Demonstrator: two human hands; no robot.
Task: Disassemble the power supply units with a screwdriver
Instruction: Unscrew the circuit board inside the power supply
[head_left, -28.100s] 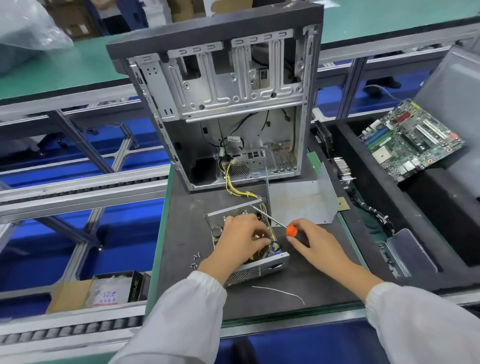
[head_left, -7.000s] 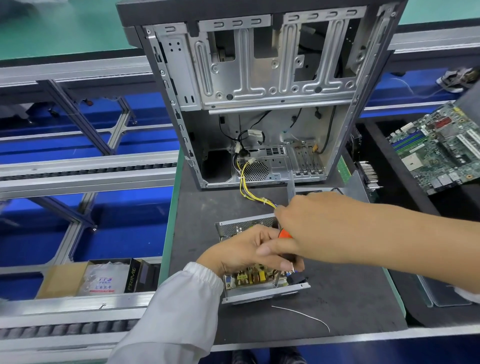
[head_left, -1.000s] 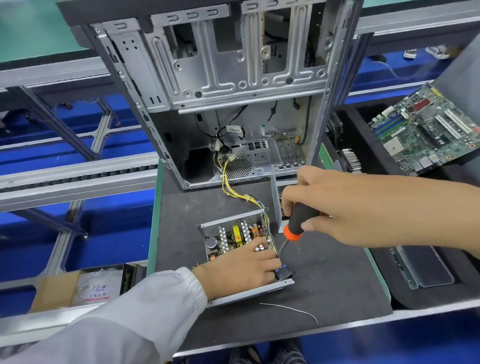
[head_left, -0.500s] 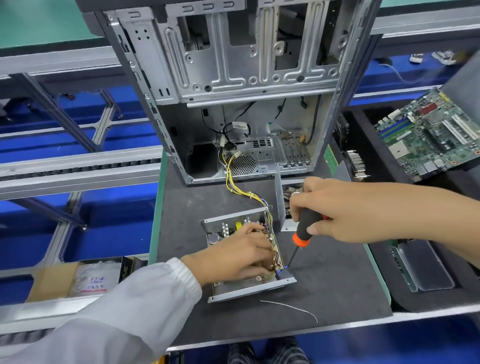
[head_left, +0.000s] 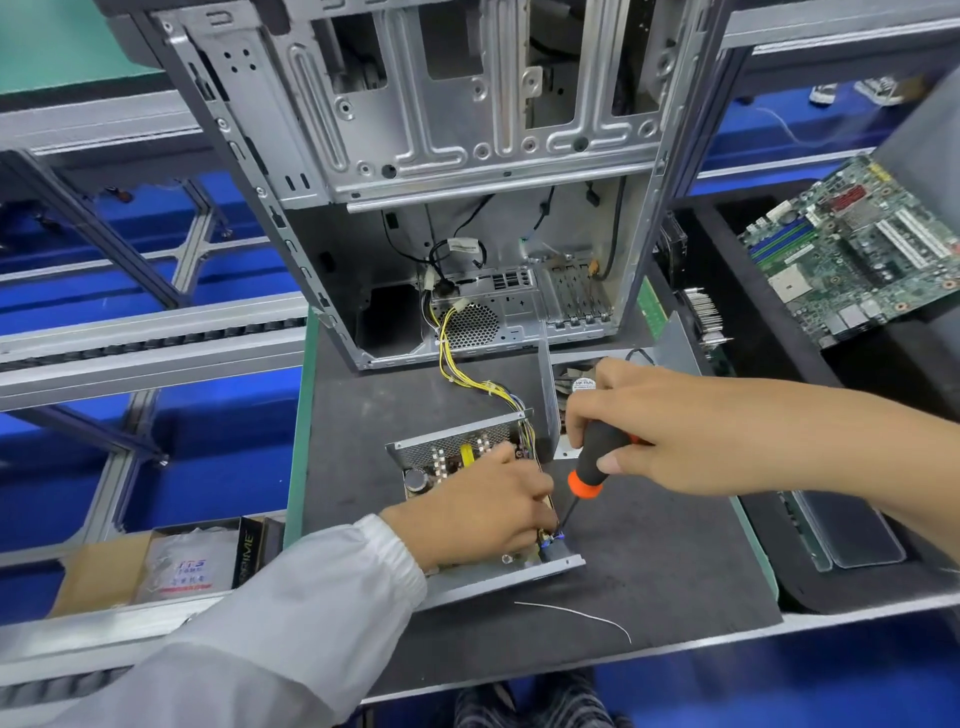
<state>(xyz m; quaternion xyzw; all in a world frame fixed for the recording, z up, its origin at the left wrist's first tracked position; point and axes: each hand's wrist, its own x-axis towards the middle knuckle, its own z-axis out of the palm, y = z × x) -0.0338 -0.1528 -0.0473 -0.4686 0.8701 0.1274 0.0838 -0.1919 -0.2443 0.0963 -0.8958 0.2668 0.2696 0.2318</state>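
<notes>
Both hands are busy: the left hand (head_left: 483, 512) lies on top of the open power supply unit (head_left: 467, 499) with its fingers curled down into the parts, and I cannot tell if it grips anything, while the right hand (head_left: 660, 431) grips the black and orange screwdriver (head_left: 592, 465). That metal box sits on the dark worktop (head_left: 649, 561) in front of the empty computer case (head_left: 467, 182), and yellow wires (head_left: 467, 371) run from it into the case. Its thin tip points down at the near right corner of the box, just beside the left fingers, and a green motherboard (head_left: 852, 249) lies off to the right.
</notes>
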